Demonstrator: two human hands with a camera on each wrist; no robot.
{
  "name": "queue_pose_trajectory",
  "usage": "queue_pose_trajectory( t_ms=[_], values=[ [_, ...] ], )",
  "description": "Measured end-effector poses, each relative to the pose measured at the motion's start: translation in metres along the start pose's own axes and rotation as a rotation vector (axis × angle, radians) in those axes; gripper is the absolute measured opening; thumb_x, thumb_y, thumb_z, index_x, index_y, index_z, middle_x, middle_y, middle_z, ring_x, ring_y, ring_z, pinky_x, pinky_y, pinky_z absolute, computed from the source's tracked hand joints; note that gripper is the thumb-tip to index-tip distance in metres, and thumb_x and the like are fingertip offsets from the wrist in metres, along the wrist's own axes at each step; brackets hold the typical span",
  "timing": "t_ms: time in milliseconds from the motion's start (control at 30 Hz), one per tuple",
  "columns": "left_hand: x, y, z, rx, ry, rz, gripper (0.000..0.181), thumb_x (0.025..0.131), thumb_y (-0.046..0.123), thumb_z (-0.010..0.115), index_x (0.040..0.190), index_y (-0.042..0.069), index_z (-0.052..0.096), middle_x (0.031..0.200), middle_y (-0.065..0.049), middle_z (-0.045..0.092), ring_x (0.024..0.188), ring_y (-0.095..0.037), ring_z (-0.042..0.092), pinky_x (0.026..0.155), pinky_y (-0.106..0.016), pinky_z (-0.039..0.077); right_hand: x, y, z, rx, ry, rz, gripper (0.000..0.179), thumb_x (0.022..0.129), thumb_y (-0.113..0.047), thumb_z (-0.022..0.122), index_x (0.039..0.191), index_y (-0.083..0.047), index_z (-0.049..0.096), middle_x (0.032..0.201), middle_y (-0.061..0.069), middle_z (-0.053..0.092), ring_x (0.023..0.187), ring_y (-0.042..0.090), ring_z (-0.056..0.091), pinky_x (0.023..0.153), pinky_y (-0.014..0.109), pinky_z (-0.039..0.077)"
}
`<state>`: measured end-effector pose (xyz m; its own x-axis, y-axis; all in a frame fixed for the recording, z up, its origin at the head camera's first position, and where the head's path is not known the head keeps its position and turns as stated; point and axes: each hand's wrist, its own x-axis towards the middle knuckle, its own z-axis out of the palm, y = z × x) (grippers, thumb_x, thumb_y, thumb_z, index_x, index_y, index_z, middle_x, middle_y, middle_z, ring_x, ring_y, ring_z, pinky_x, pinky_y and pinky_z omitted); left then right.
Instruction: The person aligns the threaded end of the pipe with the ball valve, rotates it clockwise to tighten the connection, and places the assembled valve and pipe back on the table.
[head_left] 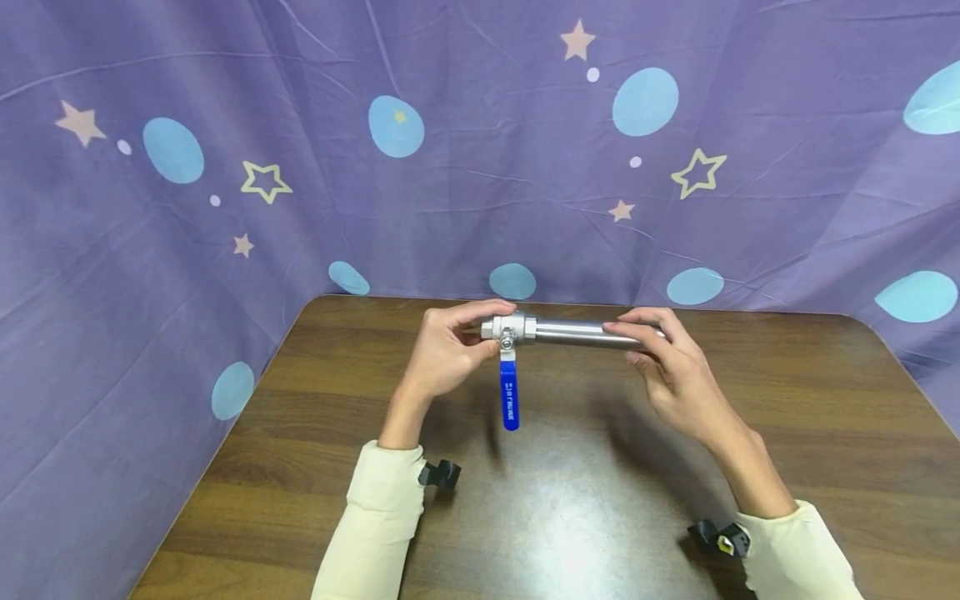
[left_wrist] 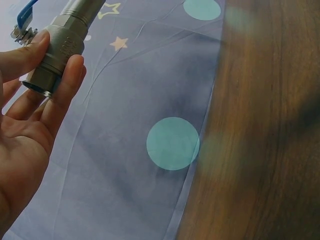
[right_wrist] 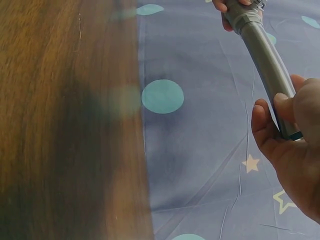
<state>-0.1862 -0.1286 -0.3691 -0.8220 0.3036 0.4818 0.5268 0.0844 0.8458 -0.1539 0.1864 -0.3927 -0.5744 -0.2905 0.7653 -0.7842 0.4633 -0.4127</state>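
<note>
A silver ball valve [head_left: 514, 326] with a blue lever handle [head_left: 510, 396] is held above the table, its lever pointing toward the person. My left hand [head_left: 450, 350] grips the valve body between thumb and fingers; in the left wrist view the open threaded end of the ball valve [left_wrist: 60, 52] faces the palm. A straight metal pipe [head_left: 570, 332] joins the valve's other end and runs to the right. Around the far end of that pipe [right_wrist: 265, 65], my right hand [head_left: 678, 375] curls its thumb and fingers.
Beneath both hands lies a brown wooden table [head_left: 300, 500] with rounded far corners. A purple curtain [head_left: 465, 217] with stars and blue dots hangs behind and beside it. Black wrist mounts [head_left: 441, 474] sit on both pale sleeves [head_left: 382, 492].
</note>
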Motion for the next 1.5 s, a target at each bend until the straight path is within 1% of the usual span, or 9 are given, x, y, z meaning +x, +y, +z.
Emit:
queue_pose_trajectory(
  t_ms=[233, 400, 533, 600, 733, 967, 1167, 1300, 1500],
  values=[
    [0.0001, -0.0003, -0.0002, -0.011, 0.0, -0.005, 0.045, 0.079, -0.021, 0.072, 0.122, -0.008, 0.076, 0.128, -0.025, 0.076, 0.1, -0.006, 0.073, 0.086, -0.031, 0.068, 0.0002, -0.0004, -0.001, 0.026, -0.005, 0.04, 0.053, 0.084, 0.023, 0.072, 0.129, -0.004, 0.074, 0.126, 0.016, 0.068, 0.122, 0.008, 0.06, 0.092, 0.006, 0.047],
    [0.0003, 0.0008, -0.0009, -0.003, 0.002, -0.005, 0.045, 0.078, -0.021, 0.072, 0.121, -0.007, 0.076, 0.127, -0.024, 0.076, 0.1, -0.006, 0.073, 0.085, -0.036, 0.069, 0.0016, -0.0002, -0.0004, 0.049, 0.013, 0.028, 0.053, 0.083, 0.023, 0.073, 0.129, -0.004, 0.075, 0.124, 0.015, 0.07, 0.12, 0.008, 0.061, 0.094, 0.007, 0.047],
    [0.0006, 0.0009, -0.0015, -0.005, 0.0, -0.004, 0.045, 0.078, -0.02, 0.072, 0.121, -0.007, 0.076, 0.128, -0.024, 0.076, 0.1, -0.005, 0.073, 0.085, -0.033, 0.069, 0.0026, 0.0008, 0.0004, 0.059, 0.028, 0.014, 0.053, 0.083, 0.023, 0.072, 0.129, -0.004, 0.076, 0.123, 0.016, 0.071, 0.119, 0.008, 0.062, 0.094, 0.009, 0.047],
    [0.0007, 0.0009, -0.0015, -0.006, -0.001, -0.004, 0.045, 0.078, -0.02, 0.072, 0.121, -0.007, 0.076, 0.128, -0.024, 0.076, 0.101, -0.005, 0.073, 0.084, -0.031, 0.069, 0.0027, 0.001, 0.0002, 0.06, 0.031, 0.012, 0.054, 0.082, 0.023, 0.072, 0.129, -0.004, 0.076, 0.123, 0.015, 0.072, 0.116, 0.007, 0.062, 0.091, 0.009, 0.047],
    [0.0008, 0.0015, -0.0008, -0.009, -0.006, -0.005, 0.045, 0.078, -0.021, 0.072, 0.121, -0.008, 0.076, 0.129, -0.025, 0.075, 0.103, -0.005, 0.073, 0.086, -0.031, 0.068, 0.0021, 0.0009, -0.0011, 0.045, 0.025, 0.031, 0.055, 0.083, 0.023, 0.071, 0.131, -0.005, 0.076, 0.121, 0.014, 0.072, 0.106, 0.005, 0.061, 0.083, 0.011, 0.045],
    [0.0004, 0.0015, -0.0002, -0.019, -0.011, -0.004, 0.044, 0.078, -0.021, 0.072, 0.121, -0.008, 0.076, 0.129, -0.025, 0.075, 0.105, -0.005, 0.073, 0.088, -0.03, 0.068, -0.0004, 0.001, -0.0045, 0.018, -0.027, 0.113, 0.049, 0.091, 0.016, 0.069, 0.134, -0.007, 0.075, 0.121, 0.01, 0.071, 0.092, 0.0, 0.06, 0.079, 0.008, 0.048],
    [-0.0001, 0.0019, 0.0001, -0.018, -0.019, -0.01, 0.044, 0.078, -0.02, 0.073, 0.121, -0.007, 0.076, 0.13, -0.024, 0.075, 0.104, -0.007, 0.074, 0.088, -0.032, 0.068, -0.0011, 0.0011, -0.0051, 0.023, -0.043, 0.105, 0.049, 0.093, 0.018, 0.065, 0.135, -0.006, 0.073, 0.115, 0.007, 0.069, 0.081, 0.001, 0.058, 0.069, 0.009, 0.048],
    [-0.0002, 0.0027, 0.0003, -0.018, -0.02, -0.009, 0.044, 0.078, -0.02, 0.073, 0.12, -0.007, 0.077, 0.13, -0.024, 0.075, 0.103, -0.007, 0.074, 0.087, -0.032, 0.068, -0.0012, 0.0017, -0.0062, 0.029, -0.063, 0.103, 0.047, 0.096, 0.015, 0.063, 0.137, -0.006, 0.072, 0.109, 0.004, 0.067, 0.08, 0.002, 0.058, 0.066, 0.012, 0.046],
    [-0.0005, 0.001, 0.0011, -0.019, -0.019, -0.013, 0.044, 0.078, -0.021, 0.073, 0.12, -0.008, 0.077, 0.129, -0.024, 0.075, 0.1, -0.007, 0.074, 0.086, -0.03, 0.068, -0.0026, 0.0024, -0.0078, 0.007, -0.083, 0.101, 0.042, 0.101, 0.008, 0.061, 0.139, -0.007, 0.071, 0.1, -0.001, 0.064, 0.08, 0.002, 0.057, 0.067, 0.015, 0.043]
  ],
)
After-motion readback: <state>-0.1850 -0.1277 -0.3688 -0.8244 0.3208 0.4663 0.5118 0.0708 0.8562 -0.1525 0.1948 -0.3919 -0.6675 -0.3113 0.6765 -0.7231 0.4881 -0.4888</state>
